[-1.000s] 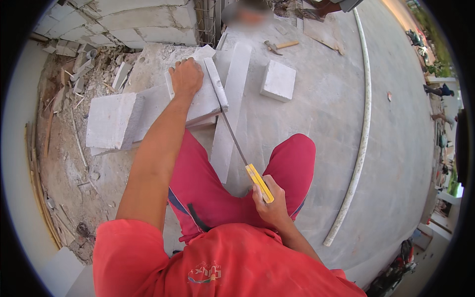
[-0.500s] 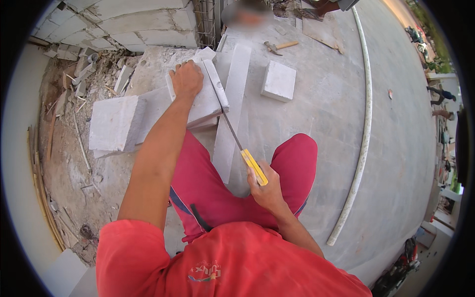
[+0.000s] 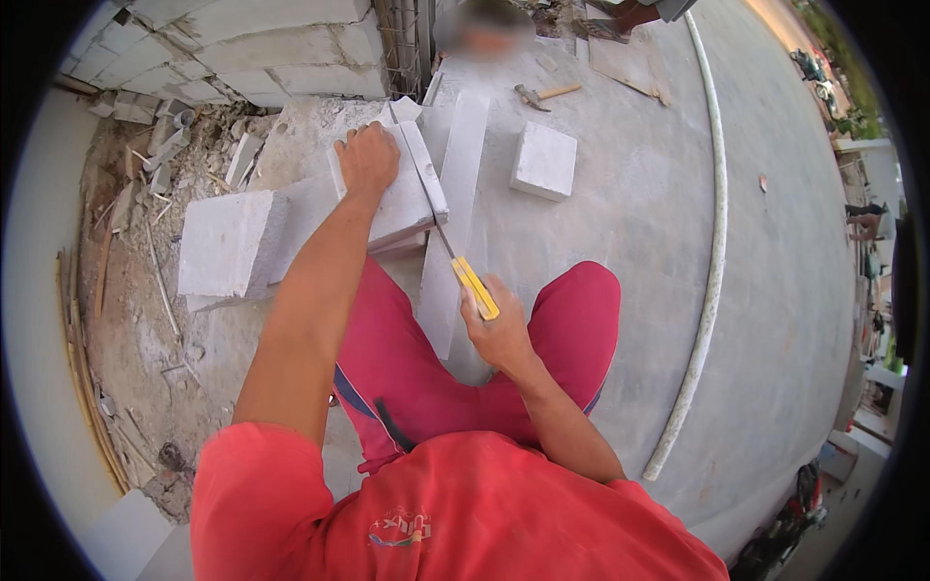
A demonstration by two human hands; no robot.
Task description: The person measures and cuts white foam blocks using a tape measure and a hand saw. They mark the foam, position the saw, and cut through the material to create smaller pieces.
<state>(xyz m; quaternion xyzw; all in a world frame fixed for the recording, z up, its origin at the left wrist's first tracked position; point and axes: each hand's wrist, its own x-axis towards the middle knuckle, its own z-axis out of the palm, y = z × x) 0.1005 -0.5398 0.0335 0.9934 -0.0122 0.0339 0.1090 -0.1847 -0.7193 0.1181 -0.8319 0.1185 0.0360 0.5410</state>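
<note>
A hand saw [image 3: 475, 289] with a yellow handle is gripped in my right hand [image 3: 501, 327], in front of my knees. Its thin blade sits in a long cut through a white lightweight block [image 3: 399, 206], with a narrow strip [image 3: 424, 172] of the block on the right of the cut. My left hand [image 3: 368, 160] presses on top of the block, left of the blade, its fingers bent over the block. Underneath and to the left are more white pieces, among them a thick block [image 3: 231, 242]. Next to the cut, a long white slab [image 3: 460, 174] lies on the floor.
A loose white block [image 3: 543, 161] and a hammer [image 3: 547, 95] lie on the concrete floor ahead. A long pale pipe [image 3: 714, 232] runs along the right. Rubble [image 3: 155, 232] covers the ground at left, below a block wall [image 3: 281, 48]. Another person [image 3: 484, 29] is at the far side.
My right hand has pushed the saw forward and to the left, so the handle is closer to the block and the blade tip shows beyond its far edge. My left hand stays on the block.
</note>
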